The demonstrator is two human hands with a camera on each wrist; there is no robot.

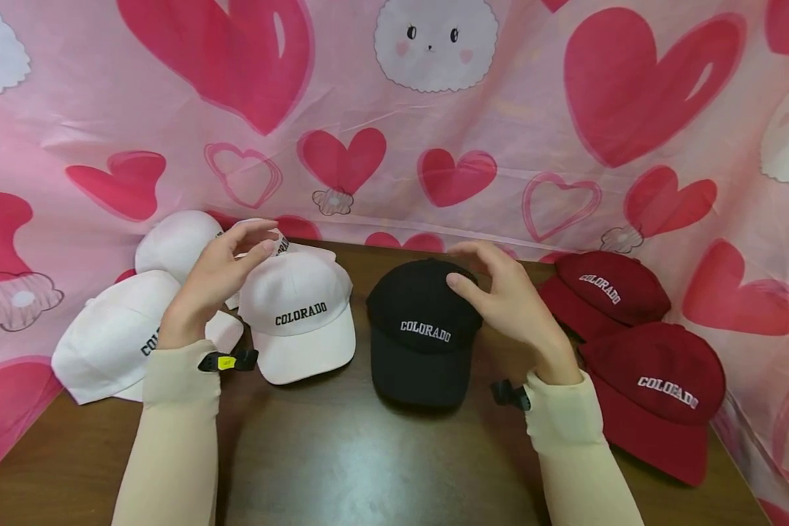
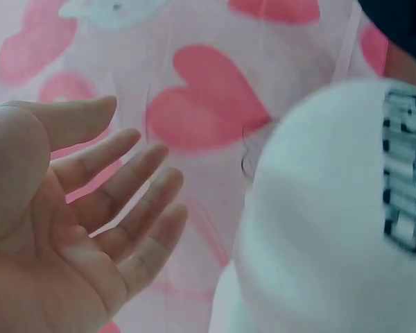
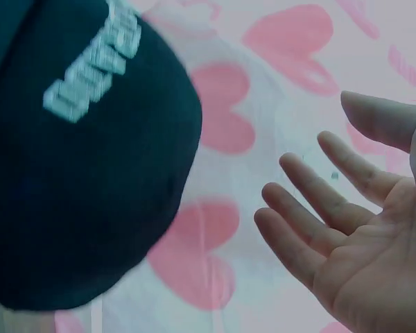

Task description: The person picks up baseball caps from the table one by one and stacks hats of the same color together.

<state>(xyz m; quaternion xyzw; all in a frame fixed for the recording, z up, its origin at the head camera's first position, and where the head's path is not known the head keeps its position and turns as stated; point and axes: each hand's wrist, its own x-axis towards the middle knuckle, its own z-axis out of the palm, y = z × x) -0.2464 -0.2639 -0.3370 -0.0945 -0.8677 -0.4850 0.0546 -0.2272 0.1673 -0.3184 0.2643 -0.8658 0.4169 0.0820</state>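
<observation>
Both hands empty, fingers relaxed: left hand [image 1: 217,281] by white cap [image 1: 299,318], right hand [image 1: 506,296] by black cap [image 1: 421,329]. Grip crowns evenly, w/o crushing.

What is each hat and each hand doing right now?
Left hand: open, holding nothing, beside the white cap.
Right hand: open, beside the black cap.
White cap: upright on the table.
Black cap: upright on the table.
White caps at left: overlapping each other.
Red caps: upright, one behind the other.
</observation>
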